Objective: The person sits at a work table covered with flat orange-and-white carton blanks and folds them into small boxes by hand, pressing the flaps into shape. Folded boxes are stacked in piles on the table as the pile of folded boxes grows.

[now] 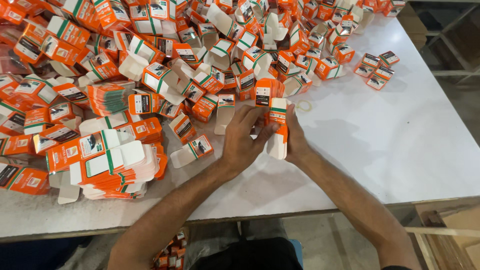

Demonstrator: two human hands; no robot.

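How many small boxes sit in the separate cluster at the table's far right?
4: small orange boxes, tightly grouped on the white table: top left, top right, right, bottom. A fifth may hide beside them.

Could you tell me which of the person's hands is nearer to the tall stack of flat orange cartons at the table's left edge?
Left. The left hand lies right of the stack of flat cartons, while the right hand sits farther right.
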